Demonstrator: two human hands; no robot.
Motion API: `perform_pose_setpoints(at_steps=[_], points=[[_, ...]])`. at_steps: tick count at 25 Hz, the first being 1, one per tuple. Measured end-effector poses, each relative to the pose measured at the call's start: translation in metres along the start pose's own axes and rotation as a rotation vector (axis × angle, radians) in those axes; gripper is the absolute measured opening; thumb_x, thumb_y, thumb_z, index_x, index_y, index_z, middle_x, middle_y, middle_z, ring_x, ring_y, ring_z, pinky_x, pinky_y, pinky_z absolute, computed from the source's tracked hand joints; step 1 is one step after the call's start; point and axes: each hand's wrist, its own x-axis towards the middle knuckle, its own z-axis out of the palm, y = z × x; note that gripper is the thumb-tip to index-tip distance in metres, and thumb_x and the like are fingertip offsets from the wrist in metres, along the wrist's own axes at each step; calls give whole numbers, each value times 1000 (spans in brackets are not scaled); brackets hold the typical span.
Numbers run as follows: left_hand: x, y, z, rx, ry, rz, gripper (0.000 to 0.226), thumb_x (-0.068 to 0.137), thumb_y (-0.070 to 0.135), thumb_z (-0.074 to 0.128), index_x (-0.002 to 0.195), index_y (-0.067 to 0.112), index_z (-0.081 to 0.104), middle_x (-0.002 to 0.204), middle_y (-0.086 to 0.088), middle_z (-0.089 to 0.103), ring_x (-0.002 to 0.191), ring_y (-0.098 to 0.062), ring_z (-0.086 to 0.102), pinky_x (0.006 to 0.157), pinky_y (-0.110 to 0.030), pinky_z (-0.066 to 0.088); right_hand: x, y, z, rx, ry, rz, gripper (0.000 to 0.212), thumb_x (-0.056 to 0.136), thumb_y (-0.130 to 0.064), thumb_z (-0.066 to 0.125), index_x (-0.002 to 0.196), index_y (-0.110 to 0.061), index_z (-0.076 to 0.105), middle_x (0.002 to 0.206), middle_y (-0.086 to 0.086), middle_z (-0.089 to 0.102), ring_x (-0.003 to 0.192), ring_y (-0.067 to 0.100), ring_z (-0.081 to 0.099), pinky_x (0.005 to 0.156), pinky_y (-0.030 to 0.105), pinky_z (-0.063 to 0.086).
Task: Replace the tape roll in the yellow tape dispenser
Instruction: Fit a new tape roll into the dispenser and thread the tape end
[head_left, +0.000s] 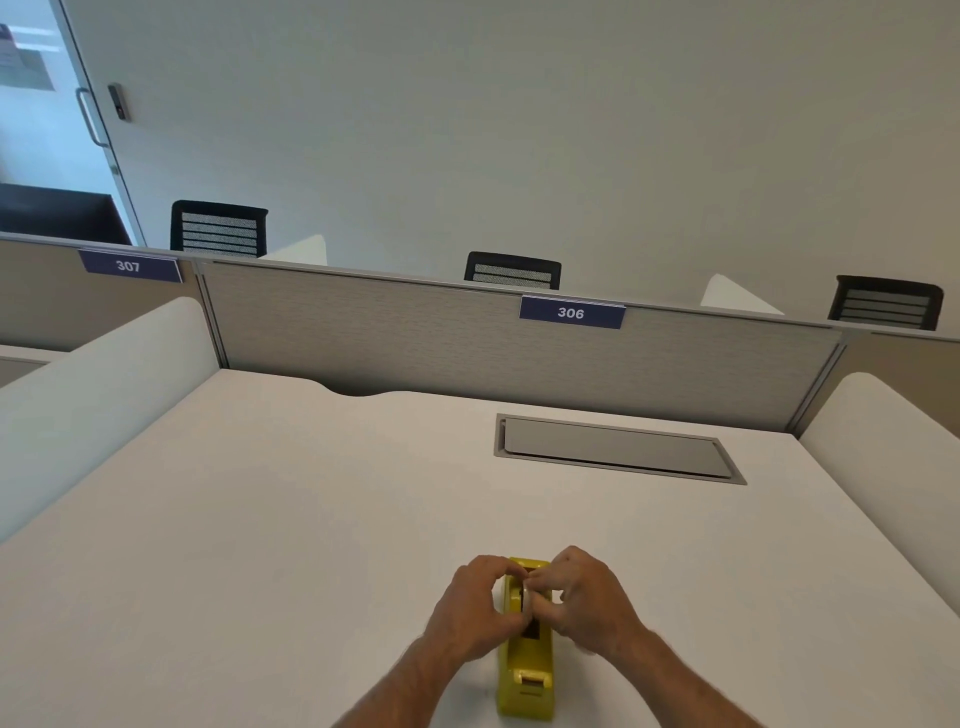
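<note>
The yellow tape dispenser (525, 670) lies lengthwise on the white desk (291, 519) near its front edge, cutter end toward me. My left hand (475, 608) curls around the dispenser's left side at the roll cradle. My right hand (589, 603) is on the right side, fingertips meeting the left hand's over the cradle. Between the fingertips a small pale tape roll (529, 597) shows, mostly hidden by the fingers. Whether the roll sits in the cradle or is lifted above it cannot be told.
A grey flip-lid cable hatch (618, 449) is set in the desk at the back right. A grey partition (415, 332) labelled 306 closes the far side, with white side dividers (104, 384) left and right. Black chairs stand beyond it.
</note>
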Motion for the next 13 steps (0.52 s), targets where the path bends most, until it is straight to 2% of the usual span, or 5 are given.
perform_pose_setpoints(at_steps=[5,9,13], points=[[1,0,0,17,4,0,54,70,55,75,120,43,56,131,18,53,117,-5,46,101,-25,42,0,1,0,2,-18,-3,30,77,-51,59,98,-37,75,87,-20,73,87,5,53,65,26,54],[-1,0,0,24,11,14,51,72,55,74,118,42,57,130,18,54,116,-5,46,100,-24,43,1,3,1,39,-10,35,23,80,-49,64,98,-41,75,88,-20,71,87,3,54,66,23,53],[-1,0,0,16,10,22,48,70,55,74,114,44,57,122,23,52,115,-4,48,100,-24,44,4,5,0,21,-20,19,24,79,-48,64,98,-36,76,90,-19,72,88,4,53,68,24,54]])
